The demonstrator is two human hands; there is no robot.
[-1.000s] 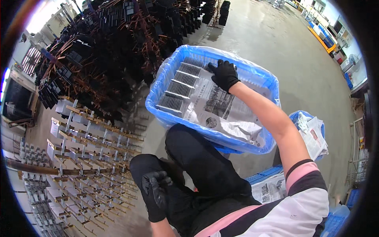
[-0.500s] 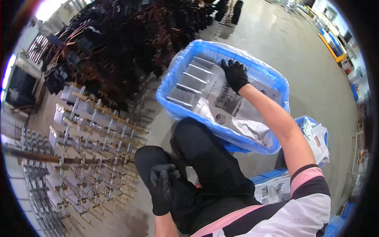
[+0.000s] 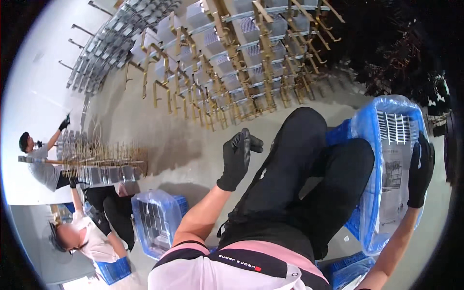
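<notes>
To my right a blue crate point(image 3: 366, 195), lined with clear plastic, stands beside my knees. Silver finned metal pieces point(image 3: 397, 128) sit in its far end, and a printed newspaper sheet point(image 3: 392, 181) covers the part nearer me. My right hand point(image 3: 421, 171), in a black glove, lies over the crate's right side with fingers stretched out and nothing visible in it. My left hand point(image 3: 237, 159), also gloved in black, is raised left of my thigh. Its fingers are partly bent and apart, holding nothing that I can see.
Ahead stands a rack point(image 3: 241, 48) with brass-coloured hooks and grey finned pieces. At left, two people work by another rack point(image 3: 108, 162), with a plastic-lined blue crate point(image 3: 157, 222) nearby. Dark hanging parts point(image 3: 391, 53) fill the far right. Another blue crate point(image 3: 348, 270) sits at lower right.
My view has swung left, bringing the hooked rack ahead and the co-workers into sight. My right hand has shifted from over the newspaper to the crate's side; my left hand has lifted off my leg.
</notes>
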